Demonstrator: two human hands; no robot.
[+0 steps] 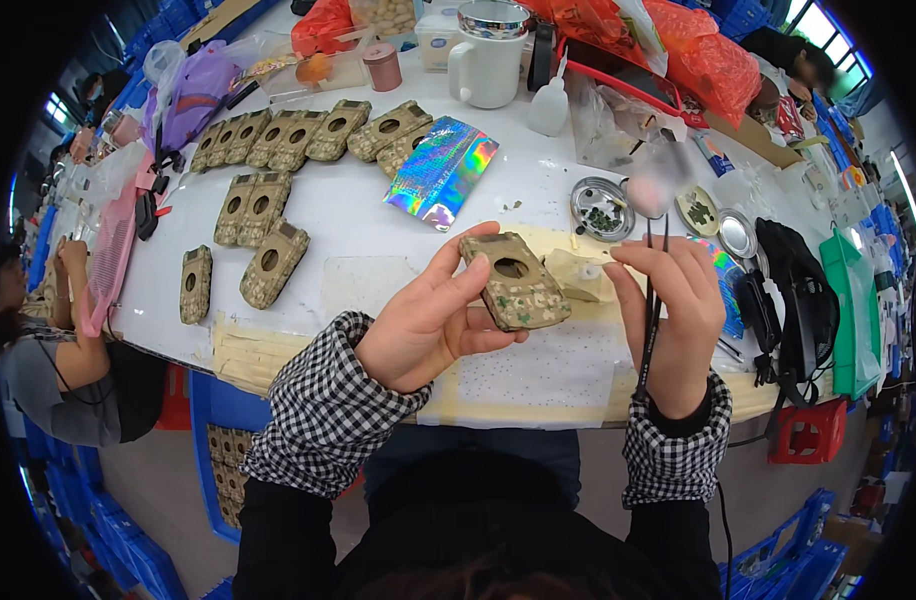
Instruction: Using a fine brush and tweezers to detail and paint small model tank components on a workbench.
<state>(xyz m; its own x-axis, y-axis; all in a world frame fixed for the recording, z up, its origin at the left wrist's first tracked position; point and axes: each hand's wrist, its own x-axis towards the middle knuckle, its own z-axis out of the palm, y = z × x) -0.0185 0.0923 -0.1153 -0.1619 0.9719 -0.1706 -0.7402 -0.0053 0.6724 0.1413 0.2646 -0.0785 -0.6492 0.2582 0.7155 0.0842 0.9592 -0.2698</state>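
My left hand (433,322) holds a tan, stone-studded phone case (513,282) with a round hole, raised above the white table (368,270). My right hand (671,320) grips thin black tweezers (654,310), tips pointing up, just right of the case. Both wrists show black-and-white checked cuffs. A small white glue bottle (590,271) lies on the table between my hands.
Many more tan cases (268,262) lie in rows at the left and back. A holographic foil bag (440,170), a white jug (486,60), round metal dishes (600,207) with green stones, red bags and a black strap surround them. Another person (48,350) sits at the left.
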